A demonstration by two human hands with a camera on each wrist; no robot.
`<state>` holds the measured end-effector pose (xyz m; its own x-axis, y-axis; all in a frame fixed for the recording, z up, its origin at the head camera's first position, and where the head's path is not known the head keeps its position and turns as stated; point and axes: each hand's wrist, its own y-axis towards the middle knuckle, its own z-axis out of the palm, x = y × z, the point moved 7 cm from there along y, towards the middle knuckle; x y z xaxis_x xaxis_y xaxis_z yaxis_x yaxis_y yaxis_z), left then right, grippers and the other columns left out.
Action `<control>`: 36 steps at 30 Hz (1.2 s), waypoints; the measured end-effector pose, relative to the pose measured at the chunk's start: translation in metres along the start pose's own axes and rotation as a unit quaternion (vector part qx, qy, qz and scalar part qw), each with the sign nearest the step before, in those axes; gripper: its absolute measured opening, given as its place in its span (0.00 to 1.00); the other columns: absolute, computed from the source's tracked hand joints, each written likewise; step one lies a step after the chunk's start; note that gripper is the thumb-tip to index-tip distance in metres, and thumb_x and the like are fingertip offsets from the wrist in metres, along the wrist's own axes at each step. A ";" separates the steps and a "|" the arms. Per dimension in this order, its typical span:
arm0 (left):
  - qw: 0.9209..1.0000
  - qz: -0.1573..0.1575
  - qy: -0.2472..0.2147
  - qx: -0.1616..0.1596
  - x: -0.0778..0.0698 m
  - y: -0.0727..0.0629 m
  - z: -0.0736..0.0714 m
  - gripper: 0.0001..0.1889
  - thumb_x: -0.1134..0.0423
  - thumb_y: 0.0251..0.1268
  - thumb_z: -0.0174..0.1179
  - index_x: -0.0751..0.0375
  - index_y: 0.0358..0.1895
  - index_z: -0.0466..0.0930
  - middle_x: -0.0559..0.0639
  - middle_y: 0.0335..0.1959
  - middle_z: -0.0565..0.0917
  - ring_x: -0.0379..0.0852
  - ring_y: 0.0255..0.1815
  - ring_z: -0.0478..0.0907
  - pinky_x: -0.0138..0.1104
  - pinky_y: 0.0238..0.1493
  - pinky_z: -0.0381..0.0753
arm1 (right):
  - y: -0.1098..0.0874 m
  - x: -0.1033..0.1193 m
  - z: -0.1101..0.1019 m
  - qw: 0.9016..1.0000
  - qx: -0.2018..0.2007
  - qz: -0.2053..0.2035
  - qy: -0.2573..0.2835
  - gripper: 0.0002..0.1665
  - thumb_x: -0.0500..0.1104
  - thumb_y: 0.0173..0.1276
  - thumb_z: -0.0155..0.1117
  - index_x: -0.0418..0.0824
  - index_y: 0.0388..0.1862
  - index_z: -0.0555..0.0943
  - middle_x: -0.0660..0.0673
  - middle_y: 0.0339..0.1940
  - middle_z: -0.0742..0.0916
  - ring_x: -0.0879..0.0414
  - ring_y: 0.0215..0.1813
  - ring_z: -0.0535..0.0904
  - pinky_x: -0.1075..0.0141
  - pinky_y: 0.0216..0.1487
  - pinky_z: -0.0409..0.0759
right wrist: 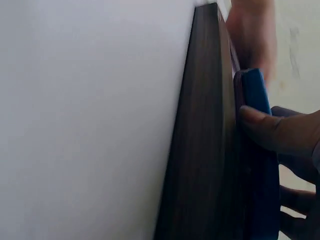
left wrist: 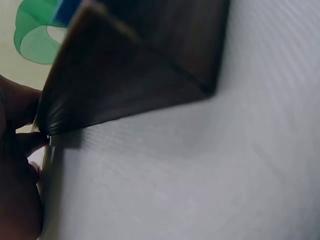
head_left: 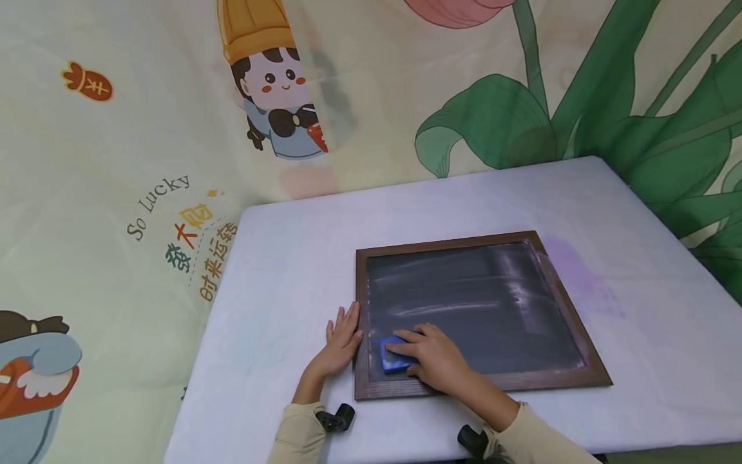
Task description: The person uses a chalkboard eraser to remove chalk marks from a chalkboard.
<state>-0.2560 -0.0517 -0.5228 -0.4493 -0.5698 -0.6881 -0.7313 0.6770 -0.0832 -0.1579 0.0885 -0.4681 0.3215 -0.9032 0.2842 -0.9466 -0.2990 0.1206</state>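
Note:
A framed chalkboard (head_left: 458,283) lies flat on the table, its dark surface streaked with chalk haze, heaviest at the right. On its lower left corner area my right hand (head_left: 437,357) grips a blue board eraser (head_left: 391,363). Seen from the right wrist, the thumb (right wrist: 272,131) lies along one side of the eraser (right wrist: 257,90), with the other fingers on the far side. My left hand (head_left: 336,349) rests against the left side of the wooden frame (head_left: 362,283), fingers extended. In the left wrist view its fingertips touch the frame's dark edge (left wrist: 120,75).
White cloth covers the table (head_left: 278,283), with a purple smudge (head_left: 580,274) to the right of the board. A printed curtain (head_left: 371,96) hangs behind and to the left. Small black cameras (head_left: 336,419) sit on both wrists near the table's front.

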 end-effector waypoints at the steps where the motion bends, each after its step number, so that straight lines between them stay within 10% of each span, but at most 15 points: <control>1: 1.000 -0.001 -0.001 0.003 0.000 0.001 0.001 0.30 0.61 0.72 0.37 0.67 0.71 0.38 0.63 0.73 0.43 0.66 0.72 0.30 0.59 0.63 0.26 | -0.007 -0.008 -0.003 1.000 -0.006 0.008 0.005 0.32 0.48 0.48 0.72 0.57 0.56 0.77 0.50 0.59 0.79 0.48 0.55 0.74 0.53 0.58 0.70; 19: 1.000 0.001 0.001 -0.011 0.004 0.001 -0.001 0.30 0.61 0.72 0.37 0.67 0.71 0.39 0.64 0.73 0.43 0.66 0.72 0.31 0.58 0.64 0.25 | -0.133 -0.147 -0.055 0.989 -0.040 0.134 0.055 0.41 0.39 0.40 0.74 0.54 0.58 0.75 0.37 0.58 0.78 0.37 0.53 0.71 0.41 0.46 0.70; 36: 1.000 0.005 -0.007 -0.006 0.002 0.003 0.002 0.30 0.62 0.72 0.37 0.70 0.71 0.39 0.65 0.73 0.42 0.66 0.72 0.29 0.59 0.62 0.23 | -0.091 -0.115 -0.041 0.994 -0.057 0.077 0.058 0.37 0.43 0.40 0.76 0.51 0.54 0.79 0.43 0.57 0.80 0.45 0.48 0.74 0.50 0.43 0.75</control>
<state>-0.2578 -0.0501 -0.5258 -0.4498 -0.5565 -0.6986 -0.7330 0.6769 -0.0672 -0.1078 0.2324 -0.4728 0.1797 -0.8917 0.4155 -0.9781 -0.1169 0.1722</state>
